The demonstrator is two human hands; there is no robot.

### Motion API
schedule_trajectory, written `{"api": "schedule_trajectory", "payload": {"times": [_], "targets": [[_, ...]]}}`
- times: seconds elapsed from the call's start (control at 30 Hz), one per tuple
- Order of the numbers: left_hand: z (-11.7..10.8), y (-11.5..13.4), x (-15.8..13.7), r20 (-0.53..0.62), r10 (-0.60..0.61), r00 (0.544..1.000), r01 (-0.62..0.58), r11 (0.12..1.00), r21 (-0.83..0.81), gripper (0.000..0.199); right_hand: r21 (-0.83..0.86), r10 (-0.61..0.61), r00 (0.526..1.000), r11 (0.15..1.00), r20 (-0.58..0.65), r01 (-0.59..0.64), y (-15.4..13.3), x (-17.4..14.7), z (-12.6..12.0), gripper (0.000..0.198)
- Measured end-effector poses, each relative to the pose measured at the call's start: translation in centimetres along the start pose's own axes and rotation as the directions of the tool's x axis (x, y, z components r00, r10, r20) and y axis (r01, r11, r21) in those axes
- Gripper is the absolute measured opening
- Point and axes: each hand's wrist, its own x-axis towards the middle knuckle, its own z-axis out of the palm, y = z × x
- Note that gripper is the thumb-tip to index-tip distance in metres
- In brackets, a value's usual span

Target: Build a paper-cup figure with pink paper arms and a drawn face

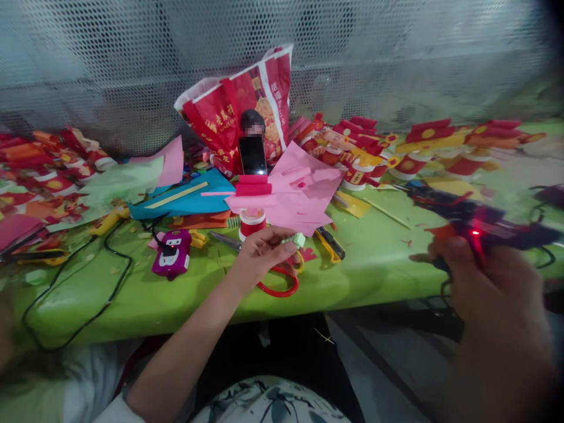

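My left hand [267, 249] is closed in a pinch on a small pale green folded paper piece [298, 239], held above the table. Under that hand lie scissors [279, 292] with red and yellow handles, their blades pointing left. Just behind it stands a red and white paper cup figure [252, 222] with pink paper arms and a dark head. On the right, my right hand [489, 282] is wrapped round a dark glue gun [476, 214] with a lit red lamp; both are blurred. The gun's nozzle points left, well apart from the left hand.
Pink paper sheets [304, 188], blue paper [189, 197] and a box cutter [330, 244] lie on the green table. A purple power socket [173, 254] and a yellow glue gun [110, 221] trail cords. Several cup figures [409, 164] stand behind, near a red bag [220, 117].
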Motion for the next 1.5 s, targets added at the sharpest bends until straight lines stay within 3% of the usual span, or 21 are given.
{"api": "schedule_trajectory", "payload": {"times": [0.07,0.13,0.3,0.4,0.5,0.63,0.77,1.0,1.1,1.17,1.3,1.5], "targets": [[-0.1,0.1,0.0,0.003,-0.037,0.999,0.037,0.999,-0.038,0.038,0.16,0.021,0.997,0.987,-0.073,-0.009,-1.2,-1.3,0.0,0.024],[-0.1,0.2,0.0,0.003,-0.047,0.999,0.047,0.997,-0.054,0.037,0.262,-0.008,0.999,0.965,-0.053,0.022,-2.0,-2.5,0.1,0.024],[-0.1,-0.1,0.1,-0.02,-0.014,1.0,0.014,1.0,-0.002,0.039,0.395,0.019,0.985,0.915,0.17,-0.085,-3.4,-4.6,0.3,0.027],[0.0,-0.2,0.2,-0.033,0.049,0.998,-0.046,0.996,0.08,0.039,0.417,0.043,0.934,0.886,0.355,-0.2,-3.8,-4.9,0.5,0.034],[0.2,-0.3,0.1,-0.057,0.142,0.988,-0.128,0.97,0.206,0.035,0.406,0.053,0.887,0.876,0.459,-0.262,-4.5,-5.1,0.9,0.034],[0.4,-0.5,0.0,-0.077,0.33,0.941,-0.25,0.83,0.498,0.027,0.458,0.051,0.904,0.849,0.425,-0.263,-6.0,-5.6,1.5,0.038],[0.5,-0.7,-0.1,0.01,0.464,0.886,-0.351,0.657,0.667,0.025,0.43,0.08,0.9,0.858,0.428,-0.281,-6.3,-5.9,1.7,0.04],[0.8,-0.7,-0.3,0.033,0.387,0.921,-0.289,0.627,0.724,0.022,0.35,0.035,0.855,0.903,0.517,-0.248,-4.2,-7.1,1.6,0.028],[0.9,-0.5,-0.2,0.073,0.4,0.914,-0.314,0.578,0.753,0.021,0.308,0.014,0.884,0.935,0.468,-0.178,-3.8,-7.6,1.5,0.026],[1.0,-0.4,-0.2,0.059,0.376,0.925,-0.291,0.598,0.747,0.022,0.3,-0.093,0.89,0.952,0.447,-0.051,-3.7,-7.5,1.5,0.024],[1.3,-0.2,-0.1,-0.041,0.267,0.963,-0.154,0.667,0.729,0.027,0.226,-0.333,0.818,0.941,0.47,0.253,-3.6,-6.9,1.3,0.014],[1.5,0.2,0.0,-0.136,0.17,0.976,-0.019,0.688,0.725,0.025,0.066,-0.46,0.755,0.87,0.467,0.489,-3.8,-6.8,1.0,0.011]]}}
